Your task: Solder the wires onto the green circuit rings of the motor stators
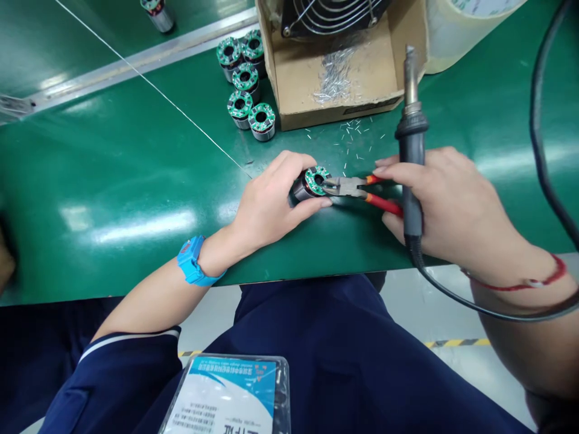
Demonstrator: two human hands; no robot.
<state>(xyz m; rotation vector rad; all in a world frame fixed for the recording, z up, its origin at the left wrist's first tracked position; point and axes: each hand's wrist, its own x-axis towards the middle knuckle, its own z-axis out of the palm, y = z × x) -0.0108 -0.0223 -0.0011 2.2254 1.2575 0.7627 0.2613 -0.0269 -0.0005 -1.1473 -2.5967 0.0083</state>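
My left hand (275, 202) grips a small motor stator (304, 187) tilted on the green bench, its round green circuit board (312, 173) facing up and right. In my right hand (452, 199) are cutting pliers (348, 186) with red handles, their jaws at the edge of that board. A soldering iron (411, 163) points upward in front of the same hand, between thumb and pliers handles; how it is held is partly hidden. Its black cord runs down past my right wrist.
Several similar stators (245, 81) stand left of a cardboard box (344, 111) with a fan (337, 12) and clipped metal leads (337, 75). More clippings lie before the box. A tape roll (461, 36) is at the right. A thin white line (158, 93) crosses the bench's left side.
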